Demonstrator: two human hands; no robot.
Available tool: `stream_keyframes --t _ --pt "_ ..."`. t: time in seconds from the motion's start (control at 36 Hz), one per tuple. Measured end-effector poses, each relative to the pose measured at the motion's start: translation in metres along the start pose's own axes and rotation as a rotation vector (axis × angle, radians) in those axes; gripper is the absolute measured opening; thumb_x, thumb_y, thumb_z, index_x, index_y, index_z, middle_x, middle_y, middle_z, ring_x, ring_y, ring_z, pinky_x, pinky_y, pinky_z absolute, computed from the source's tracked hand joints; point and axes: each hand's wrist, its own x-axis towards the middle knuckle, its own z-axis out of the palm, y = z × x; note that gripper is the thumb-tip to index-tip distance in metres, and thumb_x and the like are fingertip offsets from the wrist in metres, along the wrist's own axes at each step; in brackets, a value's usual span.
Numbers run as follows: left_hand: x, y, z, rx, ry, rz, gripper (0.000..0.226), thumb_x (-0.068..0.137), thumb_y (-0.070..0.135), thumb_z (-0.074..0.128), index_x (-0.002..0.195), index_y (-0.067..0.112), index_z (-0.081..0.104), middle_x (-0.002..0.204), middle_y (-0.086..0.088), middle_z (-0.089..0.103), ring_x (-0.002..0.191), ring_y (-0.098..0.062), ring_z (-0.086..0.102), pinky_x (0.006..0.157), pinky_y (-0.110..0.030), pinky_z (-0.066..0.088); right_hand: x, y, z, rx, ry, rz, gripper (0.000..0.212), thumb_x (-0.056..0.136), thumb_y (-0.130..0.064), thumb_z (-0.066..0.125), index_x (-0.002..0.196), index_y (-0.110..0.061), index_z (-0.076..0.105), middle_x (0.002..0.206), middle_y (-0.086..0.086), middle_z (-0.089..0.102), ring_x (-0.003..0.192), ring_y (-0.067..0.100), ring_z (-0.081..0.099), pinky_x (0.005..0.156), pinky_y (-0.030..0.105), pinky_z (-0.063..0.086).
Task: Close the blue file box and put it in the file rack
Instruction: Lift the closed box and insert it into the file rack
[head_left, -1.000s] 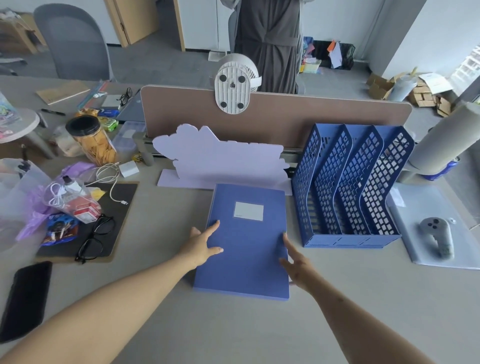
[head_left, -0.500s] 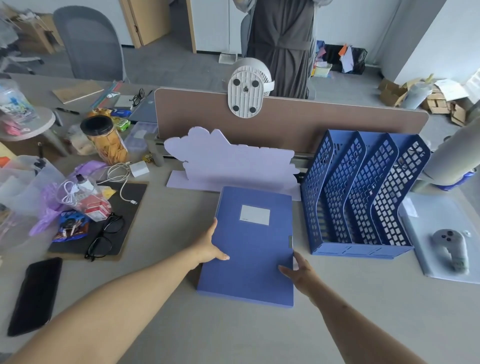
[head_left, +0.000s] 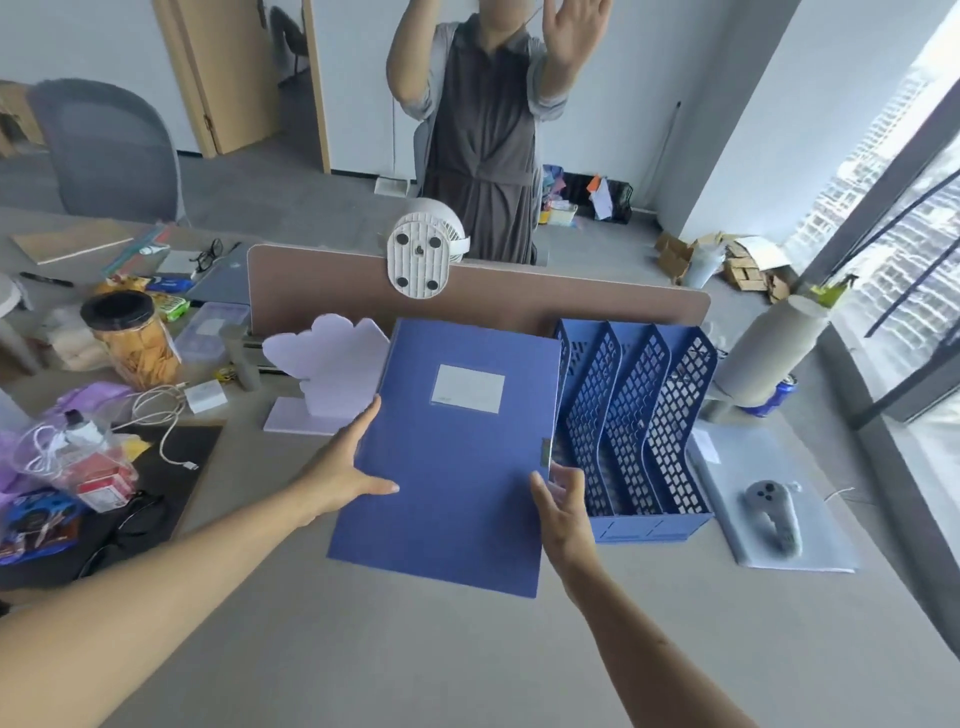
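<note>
The blue file box (head_left: 457, 457) is closed, its white label facing up, and it is lifted off the desk and tilted with its far edge raised. My left hand (head_left: 345, 467) grips its left edge with the thumb on top. My right hand (head_left: 563, 501) holds its right edge near the clasp, fingers partly under it. The blue mesh file rack (head_left: 636, 421) with three slots stands just right of the box, its left wall partly hidden behind the box.
A lilac cloud-shaped stand (head_left: 324, 369) sits left of the box, before a brown desk divider (head_left: 519, 296) carrying a white fan (head_left: 421, 249). A person (head_left: 485, 130) stands beyond it. A grey controller (head_left: 774, 512) lies on a folder right of the rack; clutter fills the left.
The file box has risen off the desk and tilted up toward the rack, held at both edges. The view has swung upward, showing the person behind the divider.
</note>
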Motion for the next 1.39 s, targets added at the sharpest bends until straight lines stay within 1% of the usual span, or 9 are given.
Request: stream_keyframes --t 0.22,0.47,0.58,0.67,0.72,0.86,1.06,1.25,1.39 --pt "0.028 0.076 0.011 0.072 -0.048 0.280 0.125 0.071 0.014 0.089 0.148 0.064 0.005 0.163 0.025 0.016 0.147 -0.016 0.034 0.114 -0.050 0.041 0.000 -0.084 -0.068 0.003 0.117 -0.163 0.049 0.076 -0.053 0.071 0.115 -0.053 0.041 0.097 0.012 0.057 0.081 0.023 0.065 0.065 0.040 0.055" --pt "0.056 0.130 0.079 0.045 -0.202 0.444 0.122 0.076 0.009 0.085 0.147 0.067 0.003 0.165 0.025 0.005 0.153 -0.014 0.021 0.116 -0.053 0.039 -0.036 -0.126 -0.150 -0.016 0.126 -0.176 0.067 0.071 -0.030 0.077 0.132 -0.024 0.048 0.117 0.010 0.066 0.098 0.023 0.069 0.060 0.019 0.052" --pt "0.060 0.151 0.115 0.035 -0.255 0.414 0.119 0.081 0.005 0.080 0.135 0.076 0.001 0.164 0.019 0.006 0.150 -0.027 0.030 0.114 -0.054 0.041 -0.044 -0.123 -0.169 -0.086 0.235 -0.190 0.047 0.077 -0.027 0.078 0.116 -0.028 0.052 0.110 0.010 0.071 0.093 0.029 0.072 0.068 0.030 0.060" --pt "0.058 0.169 0.147 -0.063 -0.289 0.398 0.110 0.086 0.004 0.075 0.151 0.052 0.000 0.149 0.035 0.011 0.148 -0.024 0.029 0.109 -0.035 0.047 -0.045 -0.117 -0.173 -0.159 0.345 -0.176 0.055 0.064 -0.043 0.079 0.110 -0.037 0.051 0.107 0.004 0.070 0.090 0.033 0.072 0.081 0.055 0.059" --pt "0.060 0.179 0.166 -0.090 -0.291 0.336 0.104 0.087 0.011 0.075 0.157 0.035 0.003 0.155 0.027 0.014 0.150 -0.020 0.024 0.110 -0.025 0.039 -0.048 -0.119 -0.172 -0.243 0.411 -0.161 0.053 0.064 -0.048 0.077 0.108 -0.042 0.046 0.105 -0.002 0.067 0.086 0.029 0.071 0.080 0.051 0.058" --pt "0.062 0.204 0.197 -0.258 -0.426 -0.033 0.101 0.060 0.069 0.082 0.146 0.052 0.031 0.154 -0.019 0.044 0.137 -0.055 0.040 0.104 -0.069 0.042 -0.049 -0.124 -0.165 -0.429 0.531 -0.154 0.052 0.074 -0.047 0.072 0.113 -0.037 0.040 0.089 -0.012 0.058 0.081 0.030 0.065 0.070 0.041 0.054" --pt "0.069 0.227 0.203 -0.459 -0.456 -0.125 0.136 0.030 0.086 0.077 0.148 0.059 0.016 0.166 0.011 0.022 0.139 -0.050 0.039 0.088 -0.068 0.053 -0.032 -0.116 -0.148 -0.459 0.527 -0.183 0.060 0.070 -0.049 0.071 0.118 -0.039 0.038 0.093 -0.005 0.065 0.087 0.028 0.064 0.073 0.043 0.054" --pt "0.075 0.236 0.193 -0.443 -0.444 -0.108 0.109 0.040 0.081 0.077 0.138 0.056 0.037 0.161 0.008 0.031 0.133 -0.052 0.041 0.082 -0.076 0.051 -0.020 -0.118 -0.139 -0.432 0.534 -0.230 0.054 0.068 -0.048 0.073 0.105 -0.034 0.036 0.089 -0.006 0.063 0.084 0.030 0.064 0.066 0.042 0.053" --pt "0.070 0.243 0.186 -0.444 -0.395 -0.119 0.068 0.072 0.071 0.063 0.132 0.049 0.039 0.162 0.008 0.027 0.131 -0.054 0.043 0.074 -0.059 0.060 -0.016 -0.124 -0.138 -0.426 0.512 -0.244 0.053 0.069 -0.050 0.072 0.106 -0.034 0.036 0.087 -0.006 0.061 0.079 0.029 0.062 0.061 0.038 0.047"
